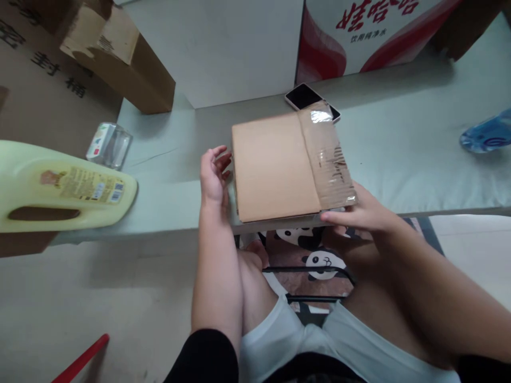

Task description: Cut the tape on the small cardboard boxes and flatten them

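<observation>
A brown cardboard box (pixel 275 167) lies before me at the front edge of the covered table. Its right-hand flap (pixel 329 159) is creased and torn, with strips of clear tape on it. My left hand (pixel 214 173) is at the box's left side, fingers apart and slightly bent; whether they touch the cardboard I cannot tell. At the near right corner, my right hand (pixel 359 213) grips the box, thumb along its front edge and the other fingers partly hidden beneath the flap. Behind the box a phone (pixel 305 97) lies flat, partly covered by the flap.
On the left are a pale yellow jug (pixel 67 186), a clear plastic container (pixel 109 144) and a tall open carton (pixel 131 69). A white and red printed box (pixel 359 37) stands at the back. A blue bottle (pixel 487 133) lies far right. My legs are under the table edge.
</observation>
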`<state>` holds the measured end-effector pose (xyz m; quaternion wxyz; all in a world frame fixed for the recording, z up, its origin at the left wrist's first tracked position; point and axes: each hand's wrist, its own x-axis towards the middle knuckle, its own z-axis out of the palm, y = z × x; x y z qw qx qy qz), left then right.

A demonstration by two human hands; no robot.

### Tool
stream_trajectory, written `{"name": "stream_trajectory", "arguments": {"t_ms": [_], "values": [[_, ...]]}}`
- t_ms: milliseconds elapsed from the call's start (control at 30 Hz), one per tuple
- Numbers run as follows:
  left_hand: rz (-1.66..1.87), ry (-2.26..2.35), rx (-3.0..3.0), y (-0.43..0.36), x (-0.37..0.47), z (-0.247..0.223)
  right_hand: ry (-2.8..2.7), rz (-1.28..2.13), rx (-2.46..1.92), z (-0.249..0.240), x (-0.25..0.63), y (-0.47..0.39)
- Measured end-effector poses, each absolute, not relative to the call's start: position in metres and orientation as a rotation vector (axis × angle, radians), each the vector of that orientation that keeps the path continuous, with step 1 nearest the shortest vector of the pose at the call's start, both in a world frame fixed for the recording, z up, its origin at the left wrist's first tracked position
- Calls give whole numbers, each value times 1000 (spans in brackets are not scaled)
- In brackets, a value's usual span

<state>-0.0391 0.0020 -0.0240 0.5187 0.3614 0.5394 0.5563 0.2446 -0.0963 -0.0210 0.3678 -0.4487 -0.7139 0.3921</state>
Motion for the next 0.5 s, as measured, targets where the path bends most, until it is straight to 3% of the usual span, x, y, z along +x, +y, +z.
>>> {"name": "stream_trajectory", "arguments": {"t_ms": [300,500], "values": [[1511,1372,949,1,-37,-23,-1496,985,-1332,-34,234,-95],[1500,934,811,-4,-49,-4,-1390,875,-1452,-38,232,-92]]}}
